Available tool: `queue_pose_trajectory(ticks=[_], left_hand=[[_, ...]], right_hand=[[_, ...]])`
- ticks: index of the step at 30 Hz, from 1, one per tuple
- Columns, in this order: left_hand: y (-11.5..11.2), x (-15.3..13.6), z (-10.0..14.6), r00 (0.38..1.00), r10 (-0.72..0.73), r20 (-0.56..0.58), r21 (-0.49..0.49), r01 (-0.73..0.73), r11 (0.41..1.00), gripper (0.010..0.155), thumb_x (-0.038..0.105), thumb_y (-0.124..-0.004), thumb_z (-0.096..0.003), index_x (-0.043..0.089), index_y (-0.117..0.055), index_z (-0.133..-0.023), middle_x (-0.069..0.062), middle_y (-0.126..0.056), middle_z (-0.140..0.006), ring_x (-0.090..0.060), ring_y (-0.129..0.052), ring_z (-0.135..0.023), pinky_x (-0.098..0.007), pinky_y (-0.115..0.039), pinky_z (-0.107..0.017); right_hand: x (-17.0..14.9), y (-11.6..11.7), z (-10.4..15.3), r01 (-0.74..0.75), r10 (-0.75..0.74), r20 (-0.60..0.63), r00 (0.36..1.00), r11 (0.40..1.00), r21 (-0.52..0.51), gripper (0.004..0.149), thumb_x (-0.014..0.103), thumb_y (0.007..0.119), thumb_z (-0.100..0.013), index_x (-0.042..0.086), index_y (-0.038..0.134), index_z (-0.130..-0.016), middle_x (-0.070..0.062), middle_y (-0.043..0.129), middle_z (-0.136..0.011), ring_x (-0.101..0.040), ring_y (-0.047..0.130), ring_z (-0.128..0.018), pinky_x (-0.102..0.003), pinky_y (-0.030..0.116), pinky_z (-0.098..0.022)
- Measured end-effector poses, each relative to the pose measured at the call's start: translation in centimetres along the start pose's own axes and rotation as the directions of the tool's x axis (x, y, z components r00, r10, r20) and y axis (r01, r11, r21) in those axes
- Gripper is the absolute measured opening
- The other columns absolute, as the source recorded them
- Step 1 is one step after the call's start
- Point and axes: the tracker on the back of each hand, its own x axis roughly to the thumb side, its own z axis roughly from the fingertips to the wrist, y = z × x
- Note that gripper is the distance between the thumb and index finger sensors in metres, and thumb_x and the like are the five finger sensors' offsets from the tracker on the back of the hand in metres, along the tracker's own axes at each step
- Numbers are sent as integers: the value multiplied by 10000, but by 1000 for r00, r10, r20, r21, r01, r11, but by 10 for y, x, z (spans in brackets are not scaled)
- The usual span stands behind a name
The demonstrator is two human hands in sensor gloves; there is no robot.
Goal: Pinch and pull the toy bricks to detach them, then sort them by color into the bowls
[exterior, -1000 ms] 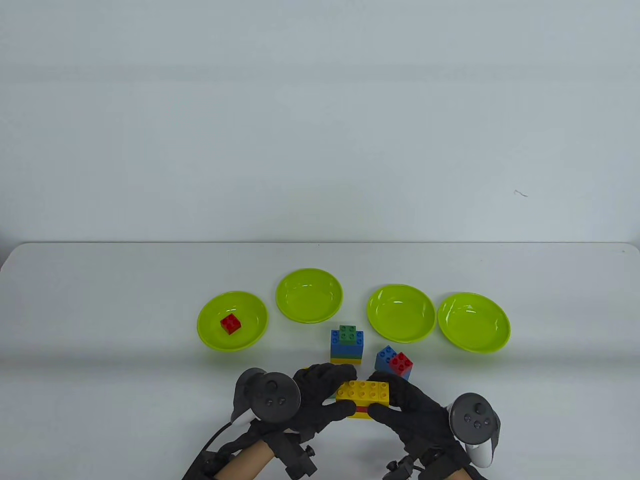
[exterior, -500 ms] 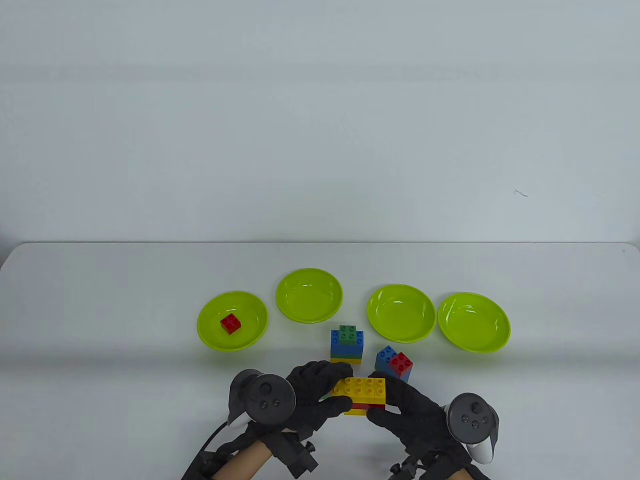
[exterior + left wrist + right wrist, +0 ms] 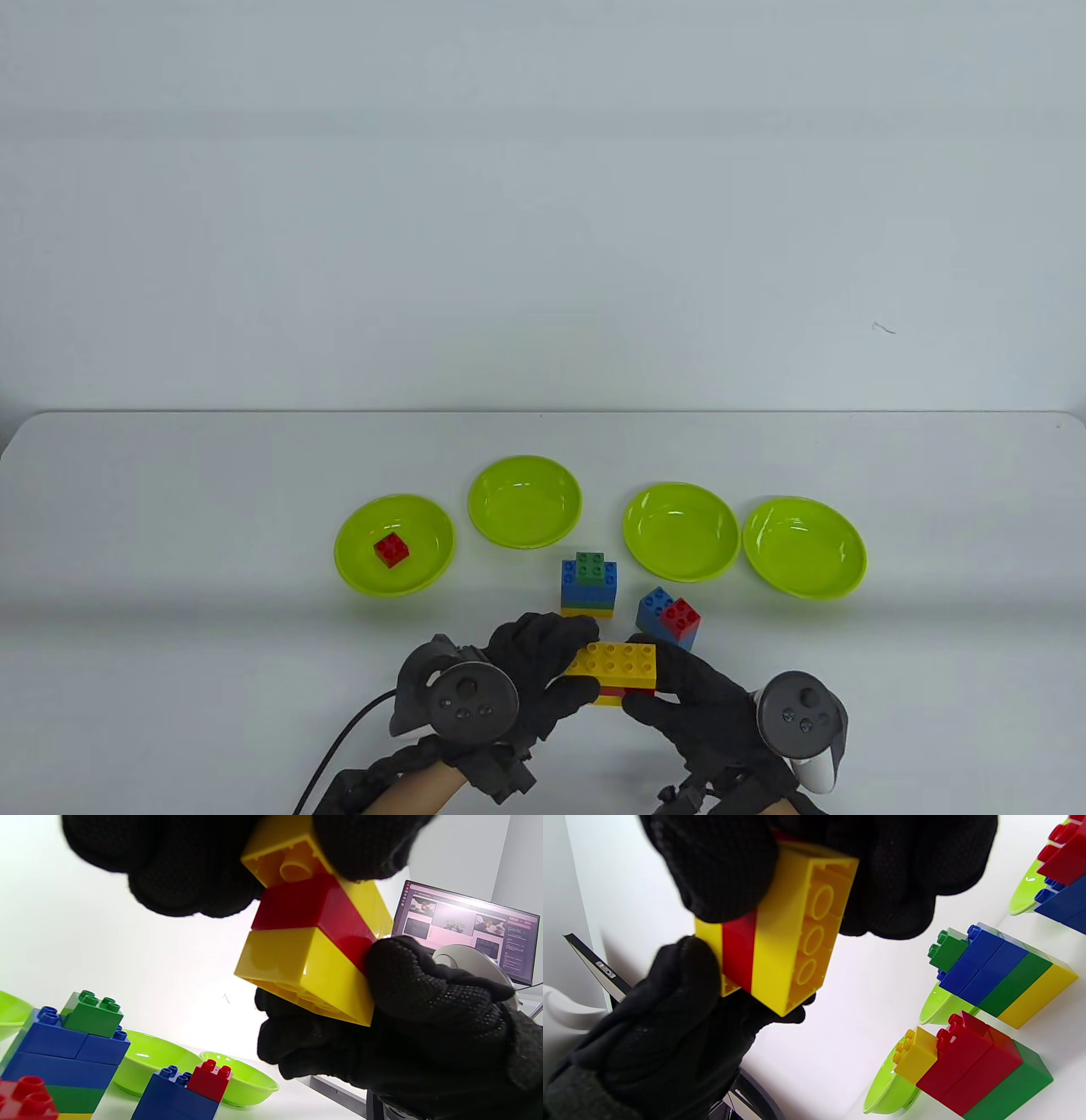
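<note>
A white table [image 3: 170, 509] holds four green bowls [image 3: 525, 501] beyond the hands (one has a red brick [image 3: 391, 550]). Just past the fingers stand two brick stacks [image 3: 588, 584]. Left hand [image 3: 530, 671] and right hand [image 3: 691, 688] each grip an end of a yellow-red-yellow brick stack [image 3: 612, 671], held above the table between them

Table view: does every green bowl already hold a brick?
No: only the leftmost bowl holds a red brick; the other three bowls show no bricks.
</note>
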Motion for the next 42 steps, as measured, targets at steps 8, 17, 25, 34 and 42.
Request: queue_pose_trajectory(ticks=[8,17,25,34,42], left_hand=[[0,-13,-2,978,191,-89,-80,-198,977,635,388,-749,-466,-34,-732,-940,-297,-847,-805,-430,-879,-678,-566,-713,-542],[3,6,-2,993,-113,23,-31,114,993,650,417,-736,-456,-23,-751,-934,-279,-877,-794,-408,-907,-669,-552,-738,-539],[4,-5,-3,996,59,-71,-114,-66,991,639,396,-742,-467,-48,-754,-928,-303,-870,-783,-432,-895,-657,-571,-722,-529],[6,4,-2,997,-69,-22,-90,67,994,645,406,-742,-458,-29,-754,-934,-288,-875,-792,-418,-903,-667,-559,-733,-536],[9,-20,-4,945,279,-171,-108,-300,948,638,393,-748,-479,-63,-761,-926,-318,-873,-776,-445,-893,-649,-577,-717,-522]], right_hand=[[0,1,-1,-50,50,27,998,999,10,615,376,814,-441,76,709,-967,-173,850,-902,-374,905,-765,-531,696,-644],[-1,1,-1,-20,20,6,1000,1000,-1,618,376,819,-437,79,706,-967,-177,851,-899,-379,908,-753,-534,698,-636],[-2,4,-1,-29,29,10,1000,999,21,619,373,813,-442,66,706,-969,-182,854,-894,-381,909,-753,-535,699,-636],[-1,3,0,-36,36,9,999,999,11,619,378,811,-447,65,701,-970,-185,848,-895,-383,903,-755,-537,692,-638],[1,1,-3,-61,60,25,998,997,38,616,369,828,-428,92,711,-965,-165,848,-911,-374,901,-777,-531,690,-651]])
